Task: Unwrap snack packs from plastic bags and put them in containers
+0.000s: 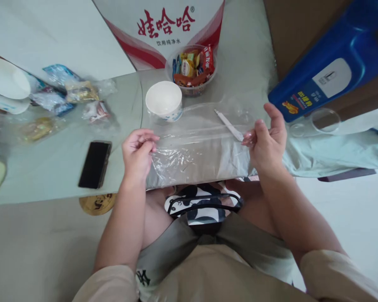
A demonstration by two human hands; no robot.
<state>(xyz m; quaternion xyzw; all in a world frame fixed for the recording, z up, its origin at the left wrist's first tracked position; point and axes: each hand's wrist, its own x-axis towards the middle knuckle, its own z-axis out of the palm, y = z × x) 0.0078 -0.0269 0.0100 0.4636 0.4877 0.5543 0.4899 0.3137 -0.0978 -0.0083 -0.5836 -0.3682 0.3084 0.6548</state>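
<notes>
A clear plastic sheet or bag (189, 157) lies stretched over the front of the table. My left hand (138, 153) pinches its left side between thumb and fingers. On the opposite side, my right hand (267, 142) grips the right part of the plastic, with the index finger raised. A narrow white strip (229, 125) rests on the plastic, its lower end close to my right fingertips; what it is made of I cannot make out. Just behind the plastic stands a white paper cup (164, 101), upright.
Behind the cup are a clear tub of wrapped sweets (192, 84) and a white-and-red carton (164, 31). A black phone (95, 165) and several wrapped snacks (82, 92) lie left. At right are a tall blue bottle (330, 63) and a clear plastic cup (326, 121).
</notes>
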